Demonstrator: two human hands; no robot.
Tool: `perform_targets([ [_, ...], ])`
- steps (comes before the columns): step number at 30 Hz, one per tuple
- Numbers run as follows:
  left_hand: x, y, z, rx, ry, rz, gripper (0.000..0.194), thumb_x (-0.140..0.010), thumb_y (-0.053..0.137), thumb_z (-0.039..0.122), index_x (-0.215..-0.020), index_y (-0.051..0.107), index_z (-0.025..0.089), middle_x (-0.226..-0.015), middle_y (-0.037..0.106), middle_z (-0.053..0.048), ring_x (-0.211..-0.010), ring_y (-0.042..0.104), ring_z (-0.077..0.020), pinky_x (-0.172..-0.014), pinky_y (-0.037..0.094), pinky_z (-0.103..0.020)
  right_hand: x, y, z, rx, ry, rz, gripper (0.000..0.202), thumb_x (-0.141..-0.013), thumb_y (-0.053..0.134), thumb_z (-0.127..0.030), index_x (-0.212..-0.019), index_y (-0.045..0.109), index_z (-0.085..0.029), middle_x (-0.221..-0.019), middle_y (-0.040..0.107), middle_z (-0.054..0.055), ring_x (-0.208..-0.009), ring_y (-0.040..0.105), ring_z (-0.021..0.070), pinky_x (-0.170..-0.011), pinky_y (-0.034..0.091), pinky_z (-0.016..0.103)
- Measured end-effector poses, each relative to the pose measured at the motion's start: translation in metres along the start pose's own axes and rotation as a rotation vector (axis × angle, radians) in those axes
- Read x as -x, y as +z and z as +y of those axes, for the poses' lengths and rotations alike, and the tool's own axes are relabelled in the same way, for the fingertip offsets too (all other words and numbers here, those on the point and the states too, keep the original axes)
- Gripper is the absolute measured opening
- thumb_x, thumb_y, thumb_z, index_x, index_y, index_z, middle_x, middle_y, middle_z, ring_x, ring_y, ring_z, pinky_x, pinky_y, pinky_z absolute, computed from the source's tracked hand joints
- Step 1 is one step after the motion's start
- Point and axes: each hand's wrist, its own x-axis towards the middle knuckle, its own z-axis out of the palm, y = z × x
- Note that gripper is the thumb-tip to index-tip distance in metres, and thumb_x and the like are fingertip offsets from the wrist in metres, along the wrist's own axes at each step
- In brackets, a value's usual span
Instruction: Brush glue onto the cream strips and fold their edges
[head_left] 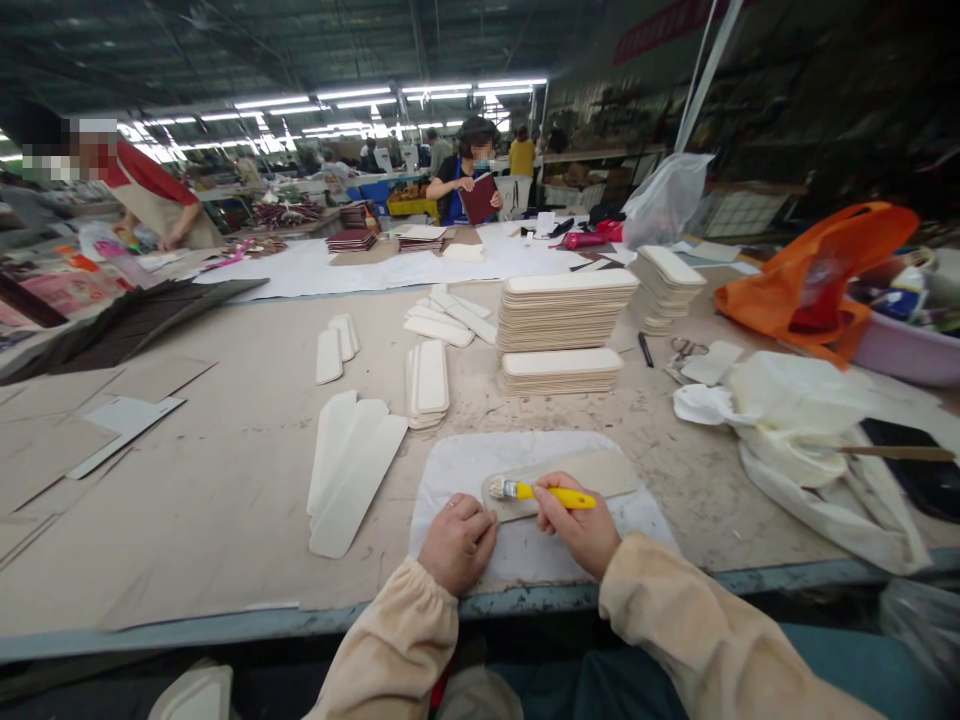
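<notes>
My right hand (576,522) is closed around the yellow handle of a paintbrush (559,495). The brush's pale bristles touch the left end of a long beige panel with rounded ends (592,478). My left hand (459,545) has its fingers curled and pressed together at that same end, gripping the panel's near left edge; the fingertips are partly hidden. Under the panel lies a white sheet (450,465) with rounded corners. To the left, several long white pieces (352,475) are fanned out on the table, with a small stack of narrow white-topped panels (431,378) beyond them.
Tall stacks of panels (566,315) stand behind the white sheet. On the right are scissors (686,350), crumpled white cloth (795,420), an orange bag (810,275) and a lilac basin (911,345). A co-worker (469,180) holds a dark red piece across the table; another person leans at far left.
</notes>
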Motion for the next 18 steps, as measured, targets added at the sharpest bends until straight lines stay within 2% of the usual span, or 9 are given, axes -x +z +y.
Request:
perform_targets([
  [3,0.0,0.0,0.0,0.004,0.0,0.01,0.021,-0.09,0.049,0.018,-0.078,0.066,0.018,-0.072,0.057,-0.006,-0.075,0.053,-0.0175,-0.069,0.048,-0.033,-0.001,-0.001,0.002,0.033,-0.016,-0.026,0.028,-0.087,0.049,-0.05,-0.084,0.056,-0.023,-0.053,0.058,-0.003,-0.048,0.053,0.0135,-0.051,0.045,0.025],
  [8,-0.002,-0.001,0.001,0.012,-0.007,0.013,0.022,-0.09,0.049,0.018,-0.076,0.066,0.018,-0.072,0.057,-0.006,-0.075,0.054,-0.0174,-0.07,0.048,-0.033,-0.001,-0.015,0.005,0.077,0.009,0.066,0.032,-0.085,0.05,-0.053,-0.084,0.057,-0.023,-0.052,0.058,-0.002,-0.047,0.054,0.0148,-0.051,0.045,0.026],
  [18,0.001,0.005,-0.005,0.019,-0.012,0.003,0.021,-0.09,0.049,0.017,-0.074,0.063,0.018,-0.074,0.055,-0.005,-0.077,0.052,-0.0175,-0.071,0.047,-0.033,-0.003,-0.068,0.024,0.097,0.073,0.331,0.04,-0.082,0.051,-0.059,-0.086,0.056,-0.019,-0.051,0.058,-0.001,-0.046,0.055,0.0161,-0.05,0.046,0.027],
])
